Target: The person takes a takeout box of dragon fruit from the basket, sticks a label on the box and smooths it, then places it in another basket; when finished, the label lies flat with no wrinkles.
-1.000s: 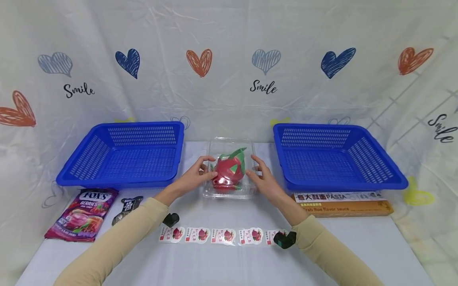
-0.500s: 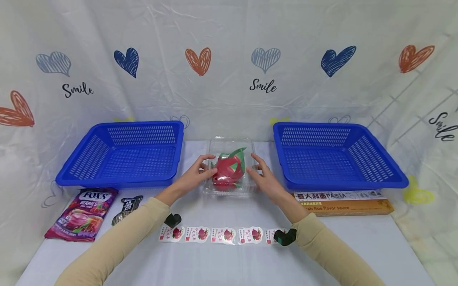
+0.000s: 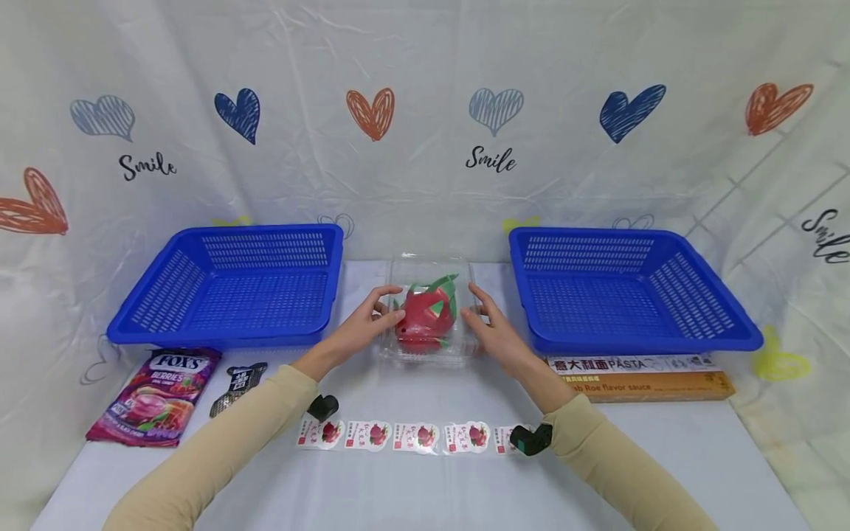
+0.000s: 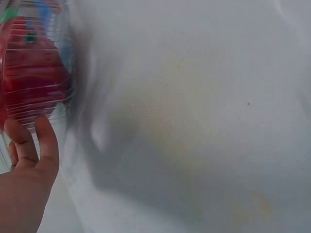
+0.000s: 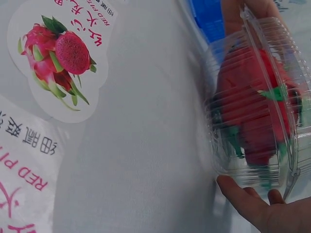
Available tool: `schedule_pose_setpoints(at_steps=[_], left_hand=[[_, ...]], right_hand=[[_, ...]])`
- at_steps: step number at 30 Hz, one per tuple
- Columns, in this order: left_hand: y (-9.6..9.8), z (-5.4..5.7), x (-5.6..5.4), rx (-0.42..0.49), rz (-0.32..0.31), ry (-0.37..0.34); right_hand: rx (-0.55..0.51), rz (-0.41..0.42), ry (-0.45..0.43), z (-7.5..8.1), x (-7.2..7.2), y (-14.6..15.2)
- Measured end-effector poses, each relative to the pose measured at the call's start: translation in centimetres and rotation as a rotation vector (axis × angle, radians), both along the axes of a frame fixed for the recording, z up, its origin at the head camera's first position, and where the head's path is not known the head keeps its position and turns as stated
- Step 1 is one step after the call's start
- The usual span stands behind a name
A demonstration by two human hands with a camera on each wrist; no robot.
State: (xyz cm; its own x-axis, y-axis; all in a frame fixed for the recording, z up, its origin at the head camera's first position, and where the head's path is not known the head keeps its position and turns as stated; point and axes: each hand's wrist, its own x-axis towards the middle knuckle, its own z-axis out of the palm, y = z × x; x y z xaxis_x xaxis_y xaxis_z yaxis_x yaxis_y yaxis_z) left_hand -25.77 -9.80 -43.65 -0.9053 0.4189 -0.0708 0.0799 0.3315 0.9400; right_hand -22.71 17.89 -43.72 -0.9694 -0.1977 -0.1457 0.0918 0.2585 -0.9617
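A clear plastic clamshell box (image 3: 432, 267) stands at the middle of the table, with a red dragon fruit (image 3: 421, 318) with green tips inside. My left hand (image 3: 355, 332) grips the box's left side, thumb over its front part and fingers along the side. On the opposite side my right hand (image 3: 496, 333) holds it between thumb and fingers. In the right wrist view, right fingertips (image 5: 226, 183) touch the box's lower corner, and the ribbed wall and lid edge show. The left wrist view shows left fingertips (image 4: 43, 124) at the ribbed wall.
Blue baskets stand behind, one left (image 3: 226, 295) and one right (image 3: 631, 295). A row of dragon fruit stickers (image 3: 415, 438) lies in front. A candy bag (image 3: 156, 398) and a small black packet (image 3: 239, 383) lie left; a pasta box (image 3: 654, 383) lies right.
The right thumb has shifted slightly to the right along the box. The front edge of the box sits a touch farther back; both hands stay on its sides.
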Motion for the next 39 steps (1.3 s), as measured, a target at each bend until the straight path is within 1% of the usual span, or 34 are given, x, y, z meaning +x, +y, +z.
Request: schedule_pose_setpoints(at_steps=[1, 8, 14, 17, 23, 25, 28, 30, 32, 34, 37, 39], left_hand=[[0.0, -0.4, -0.3, -0.001, 0.0, 0.004], [0.2, -0.3, -0.6, -0.001, -0.003, 0.016], [0.2, -0.4, -0.6, -0.02, 0.009, 0.014], [0.3, -0.5, -0.6, -0.028, 0.016, 0.013], [0.3, -0.6, -0.6, -0.018, 0.021, 0.01], [0.3, -0.7, -0.5, -0.008, 0.021, 0.005], [0.3, -0.8, -0.4, 0.009, 0.021, 0.005], [0.3, -0.9, -0.2, 0.033, 0.032, 0.006], [0.3, -1.0, 0.1, 0.065, 0.065, 0.012], [0.3, -1.3, 0.4, 0.104, 0.124, 0.016], [0.3, -1.7, 1.4, 0.148, 0.256, 0.003], [0.3, -2.1, 2.3, 0.156, 0.341, -0.008]], right_hand=[[-0.001, 0.0, 0.001, 0.0, 0.0, 0.0], [-0.016, 0.001, 0.01, -0.3, -0.4, 0.2], [-0.014, -0.006, -0.002, 0.0, -0.6, 0.1], [-0.025, -0.005, -0.013, 0.5, -0.5, 0.0], [-0.051, 0.017, -0.033, 2.4, 0.3, -0.2], [-0.052, 0.014, -0.034, 2.6, 0.5, -0.3], [-0.061, 0.0, -0.038, 1.9, 0.2, 0.0], [-0.062, -0.012, -0.027, 1.2, 0.1, 0.2], [-0.062, -0.019, -0.016, 0.4, -0.1, 0.5], [-0.055, -0.029, 0.003, 0.0, 0.1, 0.7], [-0.055, -0.047, 0.028, -0.3, 0.8, 1.2], [-0.07, -0.058, 0.035, -0.4, 1.5, 1.5]])
